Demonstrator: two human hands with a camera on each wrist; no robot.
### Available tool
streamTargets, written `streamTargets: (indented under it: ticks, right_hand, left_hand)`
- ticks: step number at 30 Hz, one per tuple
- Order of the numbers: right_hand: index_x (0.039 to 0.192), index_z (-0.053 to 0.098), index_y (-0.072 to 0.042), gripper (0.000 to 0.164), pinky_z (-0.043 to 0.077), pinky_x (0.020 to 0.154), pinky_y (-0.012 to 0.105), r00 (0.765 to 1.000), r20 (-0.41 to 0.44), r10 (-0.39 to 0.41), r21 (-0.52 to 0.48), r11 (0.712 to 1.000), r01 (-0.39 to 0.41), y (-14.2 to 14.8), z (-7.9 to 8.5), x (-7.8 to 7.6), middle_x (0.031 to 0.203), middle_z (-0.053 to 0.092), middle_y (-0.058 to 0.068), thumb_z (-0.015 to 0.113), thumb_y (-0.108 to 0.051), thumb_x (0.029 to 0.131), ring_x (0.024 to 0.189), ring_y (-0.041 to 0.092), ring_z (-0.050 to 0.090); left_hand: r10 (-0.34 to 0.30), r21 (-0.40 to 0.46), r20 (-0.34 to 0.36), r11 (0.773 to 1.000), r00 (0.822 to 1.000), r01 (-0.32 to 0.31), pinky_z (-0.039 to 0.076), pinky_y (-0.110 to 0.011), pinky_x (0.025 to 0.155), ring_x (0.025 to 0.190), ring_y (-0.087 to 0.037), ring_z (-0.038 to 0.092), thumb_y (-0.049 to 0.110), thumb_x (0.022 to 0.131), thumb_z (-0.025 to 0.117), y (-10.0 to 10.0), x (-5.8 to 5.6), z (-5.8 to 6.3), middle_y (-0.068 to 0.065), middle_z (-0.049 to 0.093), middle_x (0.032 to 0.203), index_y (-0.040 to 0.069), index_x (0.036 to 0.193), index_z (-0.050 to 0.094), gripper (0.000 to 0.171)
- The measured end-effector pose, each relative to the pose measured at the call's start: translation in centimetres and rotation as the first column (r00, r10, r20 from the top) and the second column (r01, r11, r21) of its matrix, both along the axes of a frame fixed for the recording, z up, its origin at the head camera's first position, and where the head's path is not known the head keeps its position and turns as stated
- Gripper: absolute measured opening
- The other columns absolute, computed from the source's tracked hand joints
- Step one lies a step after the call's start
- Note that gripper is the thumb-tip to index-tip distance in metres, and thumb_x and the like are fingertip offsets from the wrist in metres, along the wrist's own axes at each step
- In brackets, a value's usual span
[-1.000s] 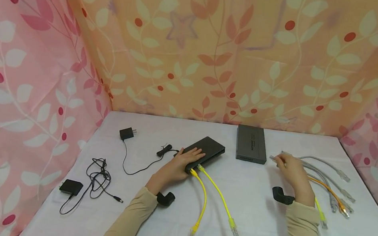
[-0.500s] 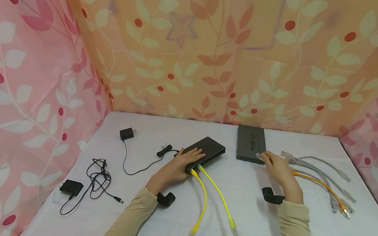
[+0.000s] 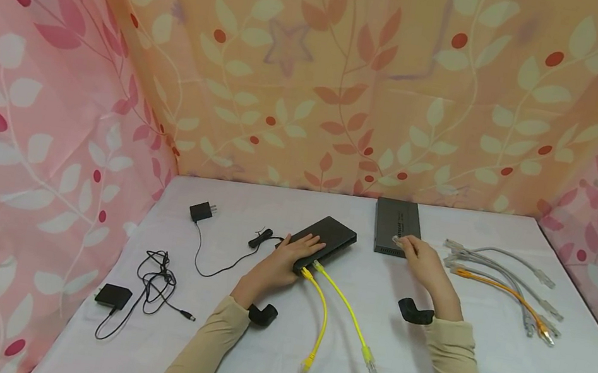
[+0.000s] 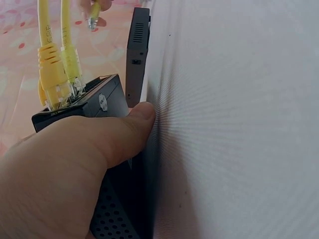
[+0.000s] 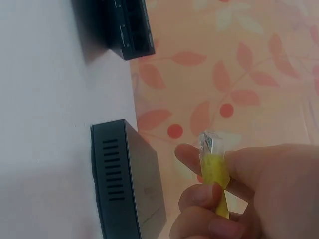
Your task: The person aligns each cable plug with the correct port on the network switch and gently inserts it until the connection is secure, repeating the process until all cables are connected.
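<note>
My left hand [image 3: 285, 264] holds a black network switch [image 3: 335, 232], fingers spread across its top and thumb along its side in the left wrist view. Two yellow Ethernet cables [image 3: 322, 323] are plugged into its front ports, their free ends lying on the table. Between thumb and fingers, my right hand [image 3: 427, 266] pinches another yellow Ethernet cable [image 5: 215, 172] just behind its clear plug. In the head view that plug appears in front of a second, grey network box [image 3: 395, 216]. The rest of the held cable is hidden by the hand.
Grey Ethernet cables [image 3: 515, 280] and an orange one [image 3: 508, 288] lie at the right. On the left are two black power adapters, one [image 3: 113, 296] with a tangled cord [image 3: 154, 281], the other [image 3: 200, 211] with its cord running toward the switch. Patterned curtains [image 3: 297, 116] border the table.
My right hand has moved left from the cable pile, carrying the yellow Ethernet cable toward the grey box. My left hand stays on the black switch.
</note>
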State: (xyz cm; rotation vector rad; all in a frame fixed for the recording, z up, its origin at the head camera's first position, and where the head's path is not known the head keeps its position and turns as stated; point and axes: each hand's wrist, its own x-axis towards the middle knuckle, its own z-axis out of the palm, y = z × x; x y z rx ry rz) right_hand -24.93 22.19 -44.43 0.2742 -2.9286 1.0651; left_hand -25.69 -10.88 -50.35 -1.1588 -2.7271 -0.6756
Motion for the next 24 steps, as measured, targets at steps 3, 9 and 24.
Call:
streamTargets:
  ticks: [3, 9, 24]
  right_hand:
    - [0.125, 0.049, 0.005, 0.049, 0.044, 0.082, 0.053, 1.0, 0.018, -0.001, -0.013, 1.0, 0.001, -0.4, 0.0, 0.0, 0.117, 0.056, 0.029, 0.028, -0.032, 0.102, 0.104, 0.042, 0.053]
    - [0.126, 0.05, 0.001, 0.05, 0.045, 0.079, 0.049, 0.998, 0.056, -0.011, -0.023, 1.0, 0.012, -1.0, 0.1, 0.1, 0.117, 0.057, 0.025, 0.029, -0.037, 0.101, 0.101, 0.037, 0.054]
    - [0.116, 0.059, -0.001, 0.035, 0.046, 0.079, 0.047, 0.992, 0.023, 0.121, 0.0, 0.993, -0.121, -3.2, -0.4, 0.3, 0.107, 0.063, 0.019, 0.042, -0.028, 0.099, 0.096, 0.033, 0.058]
  left_hand:
    - [0.001, -0.007, 0.002, 1.0, 1.0, -0.001, 0.016, -0.062, 0.107, 0.141, -0.018, 0.019, -0.013, 0.07, 0.058, 0.0, 0.0, -0.1, 0.001, 0.028, 0.151, 0.027, 0.145, 0.03, 0.09]
    - [0.008, -0.016, 0.006, 1.0, 1.0, -0.008, 0.015, -0.061, 0.108, 0.141, -0.016, 0.018, -0.012, 0.07, 0.058, 0.0, 0.0, -0.1, 0.001, 0.027, 0.152, 0.028, 0.145, 0.031, 0.09]
    - [0.001, -0.007, 0.003, 1.0, 1.0, -0.001, 0.015, -0.061, 0.107, 0.141, -0.017, 0.019, -0.012, 0.07, 0.059, 0.0, -0.1, -0.1, 0.001, 0.027, 0.152, 0.027, 0.145, 0.031, 0.088]
